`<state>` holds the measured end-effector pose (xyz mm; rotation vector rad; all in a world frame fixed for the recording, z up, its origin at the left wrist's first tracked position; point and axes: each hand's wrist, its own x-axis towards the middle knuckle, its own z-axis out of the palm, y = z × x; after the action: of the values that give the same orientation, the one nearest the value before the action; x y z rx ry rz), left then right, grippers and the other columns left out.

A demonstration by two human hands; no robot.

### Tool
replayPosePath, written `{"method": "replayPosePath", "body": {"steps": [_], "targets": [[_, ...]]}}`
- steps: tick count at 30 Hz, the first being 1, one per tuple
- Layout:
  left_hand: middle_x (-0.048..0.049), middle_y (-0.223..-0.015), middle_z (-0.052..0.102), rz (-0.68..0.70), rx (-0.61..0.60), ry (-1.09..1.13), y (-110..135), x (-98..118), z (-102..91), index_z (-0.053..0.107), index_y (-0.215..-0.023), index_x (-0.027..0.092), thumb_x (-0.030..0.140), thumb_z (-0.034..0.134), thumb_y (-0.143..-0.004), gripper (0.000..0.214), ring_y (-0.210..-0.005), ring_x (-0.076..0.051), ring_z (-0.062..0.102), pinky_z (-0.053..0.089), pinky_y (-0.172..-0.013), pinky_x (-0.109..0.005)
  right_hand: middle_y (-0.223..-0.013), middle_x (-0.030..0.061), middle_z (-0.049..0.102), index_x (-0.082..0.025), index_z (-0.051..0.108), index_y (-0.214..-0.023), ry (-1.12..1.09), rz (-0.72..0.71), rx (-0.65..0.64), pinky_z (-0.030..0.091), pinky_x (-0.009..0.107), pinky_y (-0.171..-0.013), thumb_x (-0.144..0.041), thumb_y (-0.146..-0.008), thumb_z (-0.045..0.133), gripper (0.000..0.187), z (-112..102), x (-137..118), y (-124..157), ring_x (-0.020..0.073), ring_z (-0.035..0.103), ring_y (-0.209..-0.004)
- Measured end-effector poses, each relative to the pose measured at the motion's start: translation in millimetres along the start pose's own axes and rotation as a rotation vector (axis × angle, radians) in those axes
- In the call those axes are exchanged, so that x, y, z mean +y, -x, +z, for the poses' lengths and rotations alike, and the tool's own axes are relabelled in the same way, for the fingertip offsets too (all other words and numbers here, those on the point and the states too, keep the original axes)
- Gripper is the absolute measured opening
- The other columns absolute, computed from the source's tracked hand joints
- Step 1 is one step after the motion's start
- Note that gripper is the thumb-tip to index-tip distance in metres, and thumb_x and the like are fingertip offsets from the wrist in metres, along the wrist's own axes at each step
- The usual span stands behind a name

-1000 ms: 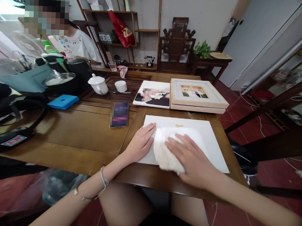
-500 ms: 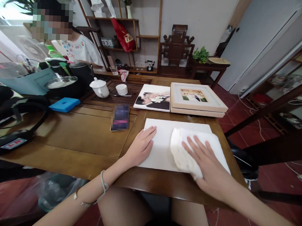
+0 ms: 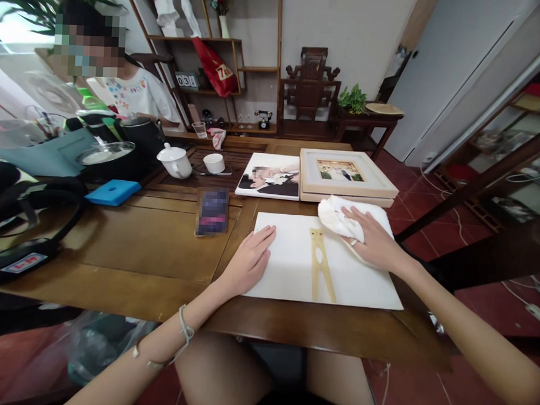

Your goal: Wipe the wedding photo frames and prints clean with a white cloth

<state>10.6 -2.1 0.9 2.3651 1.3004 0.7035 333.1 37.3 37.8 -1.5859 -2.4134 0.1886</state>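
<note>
While left hand (image 3: 248, 262) lies flat, fingers straight, gripping nothing, on left edge of white board (image 3: 288, 260), right hand (image 3: 376, 240) covers white cloth (image 3: 334, 217), grip unclear; board sits near table's (image 3: 160, 248) near right corner.

A block calendar (image 3: 186, 80) reads "03", and the red bag (image 3: 213, 64) shows a "7".

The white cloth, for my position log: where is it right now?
In the head view, the white cloth is right of centre, under the right hand, at the white board's far right corner, close to the framed picture.
</note>
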Motion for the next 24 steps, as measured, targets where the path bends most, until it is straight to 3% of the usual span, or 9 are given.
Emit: {"method": "replayPosePath", "body": {"steps": [2,5,8,11,14,17,21,24], "targets": [[-0.0086,-0.153,0.041,0.000,-0.001,-0.003,0,0,0.3,0.042,-0.145,0.021,0.023,0.032,-0.098,0.049,-0.144,-0.023,0.033,0.026,-0.119,-0.050,-0.156,0.0089,0.034,-0.022,0.033,-0.150,0.019,-0.020,-0.007,0.018,0.057,-0.118,-0.030,-0.087,0.047,0.064,-2,-6,14,0.0292,0.020,-0.146],[-0.0090,-0.153,0.041,-0.003,-0.007,-0.008,0,1,0.7,0.042,-0.146,0.021,0.023,0.031,-0.098,0.049,-0.144,-0.024,0.033,0.026,-0.119,-0.050,-0.158,0.0049,0.028,-0.027,0.029,-0.152,0.039,-0.105,-0.067,0.021,0.061,-0.116,-0.022,-0.078,0.050,0.077,-8,-30,58,0.0310,0.017,-0.146],[-0.0095,-0.153,0.040,-0.007,-0.013,-0.014,0,2,1.3,0.042,-0.145,0.019,0.025,0.030,-0.098,0.049,-0.145,-0.024,0.032,0.025,-0.119,-0.050,-0.159,0.0019,0.023,-0.031,0.019,-0.155,0.049,-0.194,-0.157,0.033,0.061,-0.111,-0.011,-0.064,0.051,0.099,-20,-56,107,0.0335,0.020,-0.145],[-0.0102,-0.154,0.039,-0.015,-0.018,-0.017,-1,2,1.6,0.041,-0.146,0.018,0.025,0.030,-0.099,0.049,-0.145,-0.024,0.031,0.024,-0.119,-0.050,-0.157,-0.0011,0.024,-0.033,0.016,-0.155,0.024,-0.266,-0.242,0.042,0.055,-0.108,-0.007,-0.055,0.051,0.109,-35,-67,130,0.0337,0.029,-0.142],[-0.0100,-0.154,0.038,-0.017,-0.021,-0.010,0,2,1.0,0.041,-0.145,0.018,0.026,0.030,-0.099,0.049,-0.145,-0.024,0.031,0.023,-0.120,-0.050,-0.157,-0.0026,0.024,-0.035,0.021,-0.154,-0.024,-0.257,-0.287,0.037,0.052,-0.112,-0.008,-0.061,0.051,0.101,-40,-57,111,0.0305,0.029,-0.142],[-0.0098,-0.154,0.039,-0.012,-0.021,-0.004,0,2,-0.3,0.041,-0.145,0.019,0.026,0.030,-0.099,0.049,-0.145,-0.024,0.031,0.024,-0.120,-0.050,-0.159,-0.0013,0.019,-0.030,0.026,-0.153,-0.064,-0.235,-0.291,0.023,0.054,-0.118,-0.013,-0.074,0.050,0.085,-30,-32,65,0.0273,0.016,-0.146],[-0.0099,-0.154,0.040,-0.014,-0.018,-0.007,-1,3,-1.4,0.042,-0.145,0.019,0.025,0.030,-0.098,0.048,-0.145,-0.023,0.032,0.025,-0.119,-0.049,-0.160,0.0004,0.020,-0.027,0.031,-0.151,-0.095,-0.231,-0.159,0.013,0.052,-0.120,-0.023,-0.086,0.048,0.068,-7,-2,11,0.0233,0.012,-0.148],[-0.0112,-0.154,0.039,-0.019,-0.027,-0.015,-1,3,-1.3,0.042,-0.145,0.016,0.024,0.030,-0.098,0.049,-0.145,-0.023,0.031,0.024,-0.120,-0.049,-0.160,0.0025,0.023,-0.024,0.029,-0.152,-0.089,-0.151,-0.096,0.012,0.052,-0.120,-0.031,-0.091,0.046,0.064,-4,-2,3,0.0235,0.014,-0.148]]}}
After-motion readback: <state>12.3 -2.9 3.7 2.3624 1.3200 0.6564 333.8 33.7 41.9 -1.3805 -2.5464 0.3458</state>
